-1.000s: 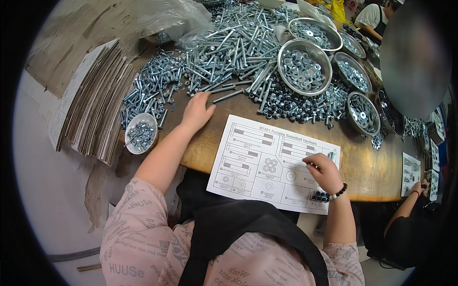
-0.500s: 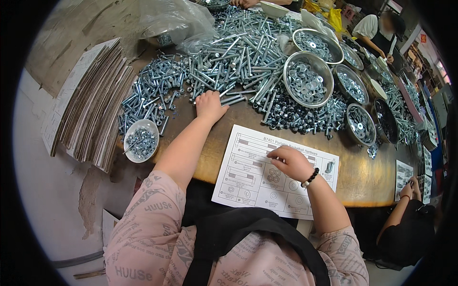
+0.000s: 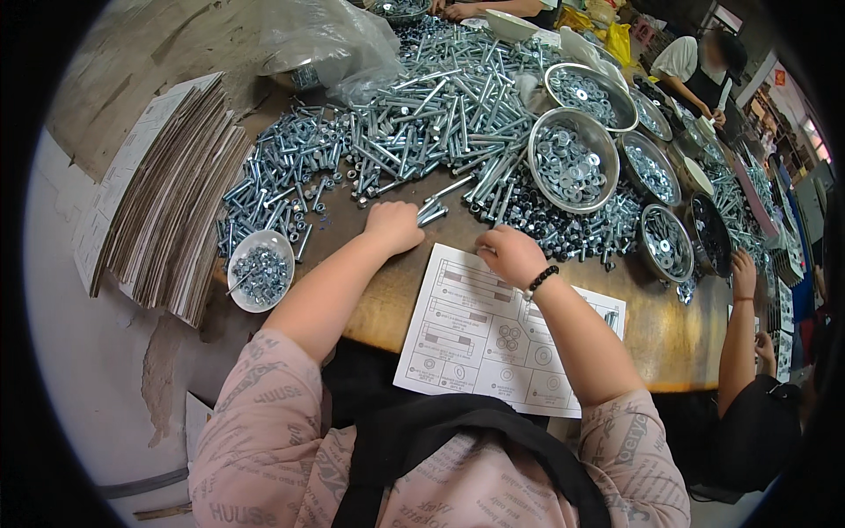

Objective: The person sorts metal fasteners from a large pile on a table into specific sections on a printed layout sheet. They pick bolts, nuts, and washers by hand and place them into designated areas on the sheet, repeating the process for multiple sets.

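Bolts point(image 3: 431, 212), a few, lie against the thumb side of the left hand point(image 3: 393, 227), on bare tabletop just short of the large bolt heap point(image 3: 440, 123); the left fingers are curled under, and whether they grip the bolts cannot be told; the right hand point(image 3: 510, 255) is at the top edge of the printed sheet point(image 3: 453, 374), thumb and bent fingers drawn close together, anything between them hidden; its forearm crosses the sheet and covers much of the right half; the sheet overhangs the front of the table point(image 3: 378, 312); black nuts point(image 3: 550, 231) and a steel bowl point(image 3: 610, 176) of washers crowd the space beyond the right hand; leftward stand a white bowl point(image 3: 255, 306) of small hardware and a cardboard stack point(image 3: 172, 202); at far right, a co-worker's hand point(image 3: 745, 275) is raised beside other bowls.
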Motion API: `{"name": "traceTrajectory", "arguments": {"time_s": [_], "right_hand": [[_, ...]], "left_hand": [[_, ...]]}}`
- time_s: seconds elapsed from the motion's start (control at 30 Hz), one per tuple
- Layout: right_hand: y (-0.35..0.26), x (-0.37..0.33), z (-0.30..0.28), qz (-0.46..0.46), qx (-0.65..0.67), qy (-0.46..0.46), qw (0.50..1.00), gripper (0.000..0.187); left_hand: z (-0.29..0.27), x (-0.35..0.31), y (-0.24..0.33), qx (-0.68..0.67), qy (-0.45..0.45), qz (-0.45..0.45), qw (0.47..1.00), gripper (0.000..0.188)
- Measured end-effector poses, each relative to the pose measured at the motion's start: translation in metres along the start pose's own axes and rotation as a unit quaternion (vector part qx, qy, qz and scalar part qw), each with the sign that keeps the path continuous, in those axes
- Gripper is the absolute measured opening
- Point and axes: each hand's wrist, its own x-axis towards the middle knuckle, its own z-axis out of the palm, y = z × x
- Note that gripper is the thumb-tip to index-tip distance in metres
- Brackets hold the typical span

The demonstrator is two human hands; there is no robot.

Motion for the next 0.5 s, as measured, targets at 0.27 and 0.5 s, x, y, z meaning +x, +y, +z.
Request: {"name": "traceTrajectory", "arguments": {"time_s": [0.27, 0.5], "right_hand": [[0.004, 0.075, 0.031, -0.073, -0.127, 0.110, 0.983, 0.031], [-0.001, 0.109, 0.054, -0.108, -0.282, 0.075, 0.950, 0.021]], "left_hand": [[-0.004, -0.035, -0.040, -0.429, -0.045, 0.001, 0.902, 0.021], [0.004, -0.058, -0.040, -0.708, 0.041, 0.021, 0.705, 0.026]]}}
